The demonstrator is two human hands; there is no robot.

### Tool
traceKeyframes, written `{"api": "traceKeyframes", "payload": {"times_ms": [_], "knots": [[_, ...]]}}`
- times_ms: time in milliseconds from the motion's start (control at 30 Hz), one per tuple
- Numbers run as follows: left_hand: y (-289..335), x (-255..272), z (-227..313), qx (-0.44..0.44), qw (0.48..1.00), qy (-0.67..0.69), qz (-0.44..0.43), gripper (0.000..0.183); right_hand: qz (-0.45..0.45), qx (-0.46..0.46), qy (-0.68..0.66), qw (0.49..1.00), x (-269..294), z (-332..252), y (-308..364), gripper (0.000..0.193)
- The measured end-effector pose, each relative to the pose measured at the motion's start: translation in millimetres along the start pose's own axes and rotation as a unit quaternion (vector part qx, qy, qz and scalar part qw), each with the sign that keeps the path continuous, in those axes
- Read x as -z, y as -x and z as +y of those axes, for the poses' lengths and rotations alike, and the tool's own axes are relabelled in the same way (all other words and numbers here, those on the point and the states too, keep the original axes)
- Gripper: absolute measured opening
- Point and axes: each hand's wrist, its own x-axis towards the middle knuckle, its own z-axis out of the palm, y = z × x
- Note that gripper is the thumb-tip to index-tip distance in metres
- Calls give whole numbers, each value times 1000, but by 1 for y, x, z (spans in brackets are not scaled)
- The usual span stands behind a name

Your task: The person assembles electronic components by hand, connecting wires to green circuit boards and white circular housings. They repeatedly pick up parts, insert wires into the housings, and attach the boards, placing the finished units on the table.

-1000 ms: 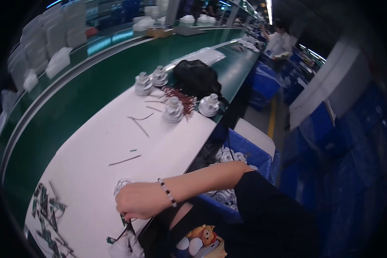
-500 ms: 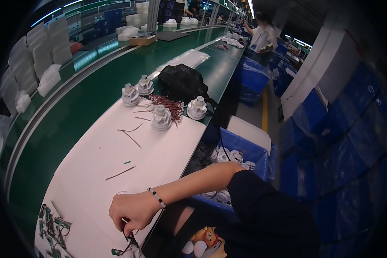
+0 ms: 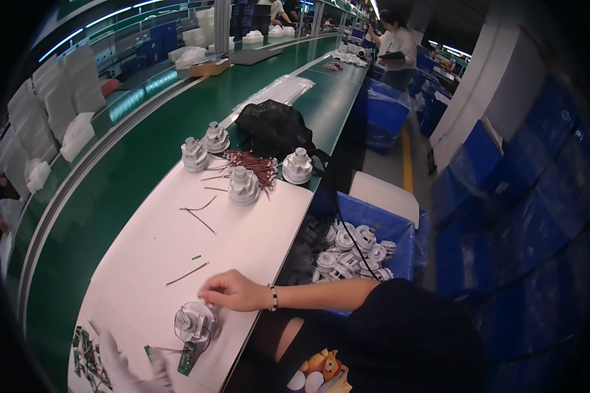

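Note:
My left hand, in a pale glove, lies low at the left with its fingers spread. A white round housing with a silver motor on top stands just right of it. Thin dark wires loop around the housing to a green circuit board; a second board lies close to my left fingertips. My bare right hand, with a bead bracelet, is just beyond the housing. Its thumb and forefinger curl together; anything between them is too small to make out.
Several circuit boards lie in a pile at the left. Loose wires and a reddish wire bundle rest near several motor housings and a black bag. A blue bin of white parts stands at right; a person stands farther off.
My right hand has risen away from the wires and board to the housing's far side. My gloved left hand has come into view, and the housing and its boards are now uncovered.

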Motion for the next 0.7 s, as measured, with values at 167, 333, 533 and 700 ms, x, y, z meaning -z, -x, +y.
{"api": "traceKeyframes", "payload": {"times_ms": [167, 333, 533, 700], "knots": [[-20, -57, 34, -200, 944, -188, -185, 35, 14, -145, -88, 985, 1, 8, -8, 38], [-46, -72, 13, -99, 910, -179, -361, 39, 19, -200, -109, 974, 2, 7, -5, 38], [-132, -55, 0, -21, 930, -242, -276, 21, 30, -176, -115, 977, 12, 3, 4, 34], [-245, -1, -63, 81, 926, -364, -59, 30, -19, -174, -108, 979, 4, -1, 5, 26]]}}
